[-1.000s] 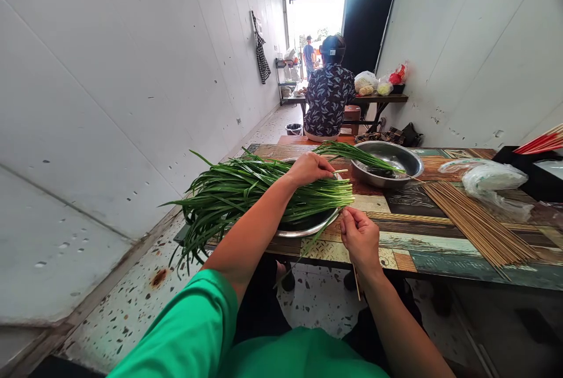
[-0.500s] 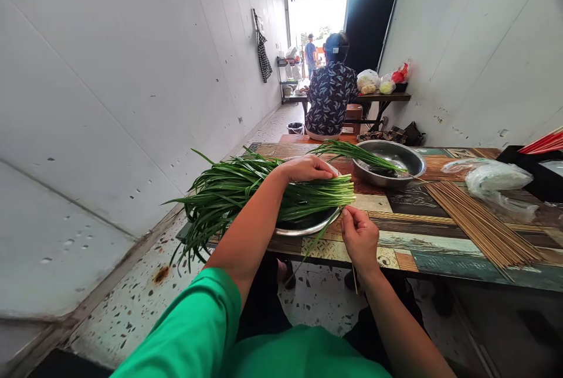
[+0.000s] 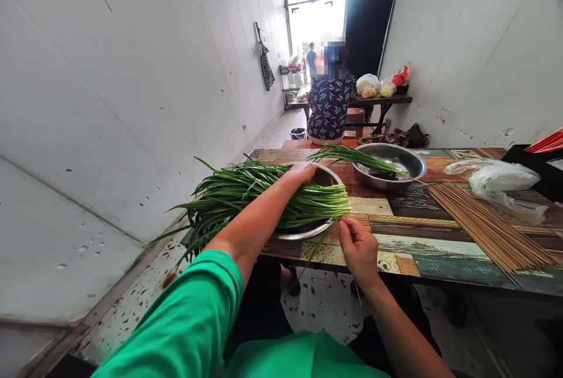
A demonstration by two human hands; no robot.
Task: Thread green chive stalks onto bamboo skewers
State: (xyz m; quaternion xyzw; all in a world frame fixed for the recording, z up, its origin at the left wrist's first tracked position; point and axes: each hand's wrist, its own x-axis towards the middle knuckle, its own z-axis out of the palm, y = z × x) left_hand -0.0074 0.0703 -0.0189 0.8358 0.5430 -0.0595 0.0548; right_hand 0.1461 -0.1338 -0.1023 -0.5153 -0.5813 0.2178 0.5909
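Note:
A big bunch of garlic chives (image 3: 246,190) lies across a metal basin (image 3: 332,173), pale stem ends to the right and long leaves drooping over the left side. My left hand (image 3: 305,173) reaches over the bunch to its far side, down inside the basin rim; its fingers are hidden. Just right of the stem ends, my right hand (image 3: 359,246) is closed in a pinch on a thin bamboo skewer (image 3: 358,295), whose end sticks out below the fist. One loose chive (image 3: 319,246) trails from the fingertips down past the table edge.
A second metal basin (image 3: 416,164) holds chives threaded on a skewer. To its right lie a fan of bamboo skewers (image 3: 488,225), a clear plastic bag (image 3: 501,179) and a black box (image 3: 523,170). A person (image 3: 331,105) sits ahead at another table.
My left hand has slid off the stem ends, away and down into the basin's far side. My right hand keeps its pinch near the stems. The view has tipped up slightly.

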